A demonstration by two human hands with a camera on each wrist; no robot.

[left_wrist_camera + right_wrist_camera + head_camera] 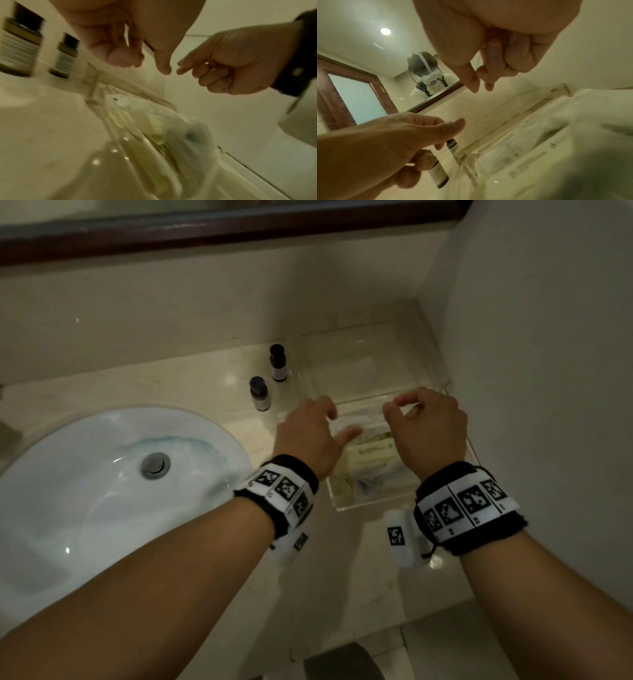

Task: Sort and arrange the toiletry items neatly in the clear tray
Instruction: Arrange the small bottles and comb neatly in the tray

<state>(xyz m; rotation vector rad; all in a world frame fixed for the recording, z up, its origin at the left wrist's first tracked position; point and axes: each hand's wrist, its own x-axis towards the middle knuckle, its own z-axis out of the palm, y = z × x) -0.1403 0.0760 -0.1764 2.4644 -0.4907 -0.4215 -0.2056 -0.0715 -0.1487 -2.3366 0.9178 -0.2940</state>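
Note:
A clear tray stands on the counter against the right wall. Pale sachets and packets lie in its near part; its far part looks bare. Two small dark-capped bottles stand on the counter just left of the tray. My left hand hovers over the tray's left side, fingers loosely curled and thumb out, holding nothing I can see. Over the right side my right hand has its fingers curled in, thumb and forefinger tips nearly together, with no item showing between them.
A white sink fills the counter to the left. A dark-framed mirror runs along the back wall. The right wall stands close beside the tray. The counter's front edge lies just under my right wrist.

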